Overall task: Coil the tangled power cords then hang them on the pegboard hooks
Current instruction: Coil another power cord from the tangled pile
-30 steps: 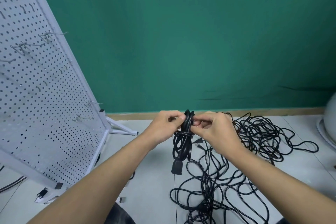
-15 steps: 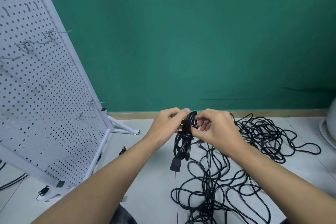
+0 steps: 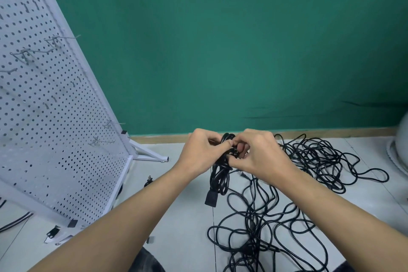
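A black coiled power cord hangs between my hands, its flat connector end dangling at the bottom. My left hand grips the top of the coil from the left. My right hand pinches the cord's plug end against the coil from the right. More black tangled cords lie spread over the floor below and to the right. The white pegboard leans at the left, with several bare metal hooks sticking out of it.
The pegboard's white foot reaches onto the pale floor near my left hand. A green wall runs behind. A white rounded object sits at the right edge. Small black clips lie by the board's front corner.
Both hands have stayed at the top of the coil, with the fingers shifting as they work the plug end against it. The view has drifted slightly.
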